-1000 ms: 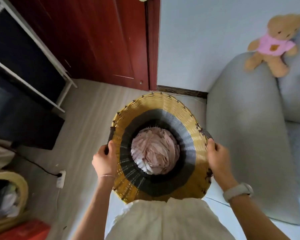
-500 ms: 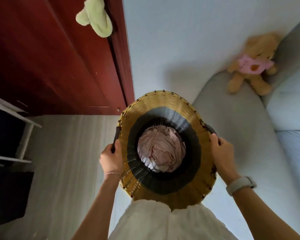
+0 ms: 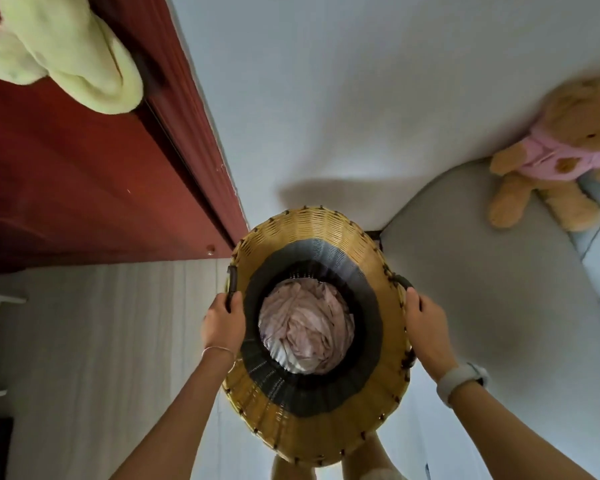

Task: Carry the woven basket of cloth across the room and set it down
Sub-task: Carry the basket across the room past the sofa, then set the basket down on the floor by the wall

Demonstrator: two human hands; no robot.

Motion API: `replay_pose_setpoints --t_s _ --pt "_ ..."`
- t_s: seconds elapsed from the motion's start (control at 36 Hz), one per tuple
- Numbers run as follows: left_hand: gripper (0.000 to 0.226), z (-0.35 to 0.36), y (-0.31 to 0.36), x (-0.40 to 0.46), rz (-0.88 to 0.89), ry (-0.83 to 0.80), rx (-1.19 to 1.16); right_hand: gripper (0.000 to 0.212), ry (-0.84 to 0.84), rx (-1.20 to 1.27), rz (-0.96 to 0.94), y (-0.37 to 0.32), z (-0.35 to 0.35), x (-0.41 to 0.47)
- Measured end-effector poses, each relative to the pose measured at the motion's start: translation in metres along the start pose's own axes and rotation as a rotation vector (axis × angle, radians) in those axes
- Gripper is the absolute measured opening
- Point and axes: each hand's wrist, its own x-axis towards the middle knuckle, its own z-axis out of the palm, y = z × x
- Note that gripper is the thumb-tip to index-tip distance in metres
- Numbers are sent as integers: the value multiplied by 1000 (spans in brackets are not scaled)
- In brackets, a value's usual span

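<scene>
The woven basket (image 3: 302, 233) is round, yellow at the rim with a dark band inside, and I see it from above in front of my body. Crumpled pink cloth (image 3: 307, 329) fills its bottom. My left hand (image 3: 224, 323) grips the dark handle on the basket's left side. My right hand (image 3: 426, 327) grips the handle on its right side; a pale watch sits on that wrist. The basket hangs in the air between both hands, above my legs and the floor.
A grey sofa arm (image 3: 482, 271) is close on the right, with a brown teddy bear in pink (image 3: 551, 161) on it. A white wall (image 3: 326, 98) is straight ahead. A red door (image 3: 66, 185) with a pale green soft item (image 3: 66, 53) hanging on it stands left. Pale floor (image 3: 101, 341) stretches left.
The view has swung right and upward toward the wall and sofa. The basket stays held in both hands and sits closer to the wall corner; the black shelf has slid out left.
</scene>
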Motion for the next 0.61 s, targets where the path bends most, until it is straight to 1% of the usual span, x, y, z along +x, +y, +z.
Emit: replay_pose_setpoints --t_s 0.22,0.33,0.42,0.53,0.61 --pt "35 72 -7 60 -52 60 80 35 -53 -12 52 35 39 88" --pt "35 102 -12 75 -94 87 75 32 -82 -32 25 47 50 117" --pt "33 120 -13 84 -141 88 92 27 -114 -70 13 52 53 138" --pt "31 137 -13 85 -251 57 76 21 -188 -113 17 58 49 162" --pt "30 146 -11 83 -271 67 54 20 -228 -157 -4 62 44 183"
